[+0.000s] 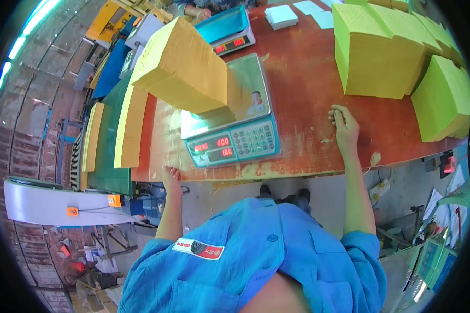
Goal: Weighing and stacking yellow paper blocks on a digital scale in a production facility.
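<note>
A tall block of stacked yellow paper stands on the metal plate of a teal digital scale, whose red display is lit. Neither of my hands touches the block or the scale. My left hand rests at the table's front edge, left of the scale, its short visible fingers slightly apart and nothing seen in them. To the right of the scale, my right hand lies on the red table with its fingers curled together. No object shows in its grasp.
Large yellow paper stacks fill the table's right side. Another yellow stack stands at the left beside a green surface. A second scale and white paper piles lie at the back, near another person's hand.
</note>
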Demonstrator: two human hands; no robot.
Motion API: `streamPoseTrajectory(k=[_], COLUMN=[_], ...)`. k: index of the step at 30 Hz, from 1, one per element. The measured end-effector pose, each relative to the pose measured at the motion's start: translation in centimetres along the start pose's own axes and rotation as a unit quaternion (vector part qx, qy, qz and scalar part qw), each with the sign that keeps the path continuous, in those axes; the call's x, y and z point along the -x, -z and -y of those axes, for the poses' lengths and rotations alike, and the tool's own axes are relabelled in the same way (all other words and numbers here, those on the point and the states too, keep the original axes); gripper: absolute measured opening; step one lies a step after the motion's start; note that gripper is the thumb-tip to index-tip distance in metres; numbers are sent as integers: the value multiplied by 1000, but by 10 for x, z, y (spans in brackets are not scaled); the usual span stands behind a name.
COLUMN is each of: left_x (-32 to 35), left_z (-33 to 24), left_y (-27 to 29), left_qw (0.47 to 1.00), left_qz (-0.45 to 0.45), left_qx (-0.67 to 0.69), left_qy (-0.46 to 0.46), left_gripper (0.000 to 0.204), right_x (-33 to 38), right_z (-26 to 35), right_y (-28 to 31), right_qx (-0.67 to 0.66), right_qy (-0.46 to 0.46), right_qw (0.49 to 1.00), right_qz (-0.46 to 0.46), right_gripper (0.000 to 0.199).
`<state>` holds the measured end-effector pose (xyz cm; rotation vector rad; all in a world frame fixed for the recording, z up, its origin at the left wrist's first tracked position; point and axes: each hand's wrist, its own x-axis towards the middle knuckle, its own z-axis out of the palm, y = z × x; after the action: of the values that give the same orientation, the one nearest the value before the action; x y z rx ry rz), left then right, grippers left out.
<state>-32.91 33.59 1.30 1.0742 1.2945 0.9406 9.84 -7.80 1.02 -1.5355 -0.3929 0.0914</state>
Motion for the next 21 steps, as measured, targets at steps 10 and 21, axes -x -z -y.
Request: streamPoseTrajectory(k=[10,21], left_x=[13,23], left_z=[17,18], left_y=[2,-2], left_qw=[995,990], left_qz=[36,2], left_qx=[51,110], left_qy=[-73,-86], left_gripper=[63,56], right_x=[-1,1], right_z=[-2,2], right_y=[0,-5], right_qx=[44,102], right_qy=[-5,-6], right_qw=[999,994], right_qz=[29,38], right_gripper=[18,19])
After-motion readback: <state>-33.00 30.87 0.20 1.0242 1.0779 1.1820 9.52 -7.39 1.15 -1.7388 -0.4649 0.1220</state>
